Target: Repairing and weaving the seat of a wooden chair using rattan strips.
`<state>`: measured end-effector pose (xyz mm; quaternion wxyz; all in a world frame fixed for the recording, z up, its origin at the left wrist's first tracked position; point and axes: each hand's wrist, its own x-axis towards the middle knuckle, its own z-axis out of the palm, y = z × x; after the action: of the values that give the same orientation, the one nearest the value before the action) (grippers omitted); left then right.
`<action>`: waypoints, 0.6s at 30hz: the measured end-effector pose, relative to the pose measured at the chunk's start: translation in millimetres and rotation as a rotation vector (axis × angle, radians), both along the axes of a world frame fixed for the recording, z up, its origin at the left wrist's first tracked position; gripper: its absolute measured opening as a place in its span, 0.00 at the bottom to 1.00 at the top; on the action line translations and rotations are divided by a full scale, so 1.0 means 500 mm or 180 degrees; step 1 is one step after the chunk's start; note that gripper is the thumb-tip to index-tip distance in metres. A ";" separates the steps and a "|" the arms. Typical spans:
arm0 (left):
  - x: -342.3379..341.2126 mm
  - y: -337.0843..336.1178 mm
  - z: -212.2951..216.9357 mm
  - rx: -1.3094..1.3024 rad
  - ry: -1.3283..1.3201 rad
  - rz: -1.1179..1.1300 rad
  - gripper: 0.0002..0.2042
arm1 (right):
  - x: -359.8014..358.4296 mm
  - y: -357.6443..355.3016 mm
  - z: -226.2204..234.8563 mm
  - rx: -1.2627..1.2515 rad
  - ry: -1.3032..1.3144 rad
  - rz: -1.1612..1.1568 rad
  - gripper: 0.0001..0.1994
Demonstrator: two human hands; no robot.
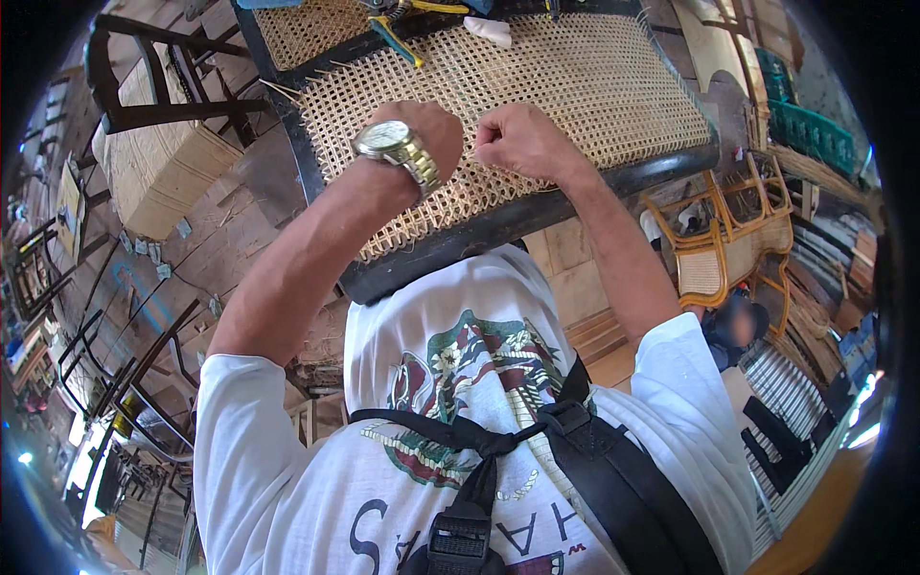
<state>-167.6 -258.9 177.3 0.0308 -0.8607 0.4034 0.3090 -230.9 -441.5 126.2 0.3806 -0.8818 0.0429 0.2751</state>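
Right now both my left hand (422, 134) and right hand (517, 142) are clenched into fists at upper centre. They press on the pale woven cane panel (594, 86), an open honeycomb mesh in a dark frame (498, 228).

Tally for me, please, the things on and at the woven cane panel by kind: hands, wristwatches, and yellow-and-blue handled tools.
Hands on the woven cane panel: 2, the left hand and the right hand
Wristwatches: 1, a metal wristwatch on the left wrist
Yellow-and-blue handled tools: 1
Total: 4
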 end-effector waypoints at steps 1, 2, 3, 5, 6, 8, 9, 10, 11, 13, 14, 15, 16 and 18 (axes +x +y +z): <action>-0.003 -0.007 -0.003 0.0001 -0.0011 -0.0122 0.13 | 0.001 0.003 -0.003 -0.0001 0.0004 -0.0014 0.06; -0.005 -0.011 -0.010 0.0003 -0.0024 -0.0237 0.13 | 0.003 0.004 -0.005 -0.0029 0.0073 0.0021 0.05; -0.010 -0.007 -0.019 -0.0211 -0.0025 -0.0040 0.14 | 0.005 0.008 -0.007 -0.0138 0.0132 0.0016 0.05; -0.011 0.014 -0.043 -0.0134 0.0224 0.0149 0.15 | 0.007 0.011 -0.009 0.0140 -0.0018 0.0109 0.06; -0.010 0.029 -0.057 -0.0130 0.0471 0.0361 0.16 | 0.007 0.012 -0.008 0.0320 -0.0081 0.0181 0.07; -0.022 0.055 -0.082 -0.0398 0.0566 0.0466 0.16 | 0.007 0.010 -0.006 0.0270 -0.0184 0.0253 0.07; -0.032 0.065 -0.093 -0.0636 0.0518 0.0707 0.15 | 0.006 0.007 -0.005 0.0278 -0.0186 0.0365 0.08; -0.037 0.072 -0.101 -0.0800 0.0533 0.0962 0.14 | 0.003 0.005 -0.005 0.0200 -0.0176 0.0354 0.08; -0.038 0.074 -0.106 -0.0897 0.0546 0.0962 0.14 | 0.000 0.004 -0.005 0.0075 -0.0243 0.0226 0.08; -0.036 0.069 -0.113 -0.0705 0.0488 0.0834 0.14 | -0.007 0.005 -0.008 -0.0055 -0.0301 0.0110 0.08; -0.033 0.062 -0.114 -0.0473 0.0505 0.0683 0.14 | -0.010 0.009 -0.011 -0.0122 -0.0258 0.0158 0.09; -0.029 0.056 -0.114 -0.0331 0.0596 0.0760 0.15 | -0.014 0.015 -0.016 -0.0122 -0.0257 0.0226 0.09; -0.025 0.049 -0.114 -0.0302 0.0644 0.0748 0.15 | -0.017 0.021 -0.020 -0.0202 -0.0213 0.0213 0.09; -0.018 0.036 -0.118 -0.0325 0.0742 0.0628 0.16 | -0.024 0.032 -0.026 -0.0214 -0.0344 0.0147 0.10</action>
<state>-176.4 -240.9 118.4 -0.0905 -0.8549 0.3329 0.3875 -243.0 -425.5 113.0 0.3461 -0.9084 0.0111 0.2342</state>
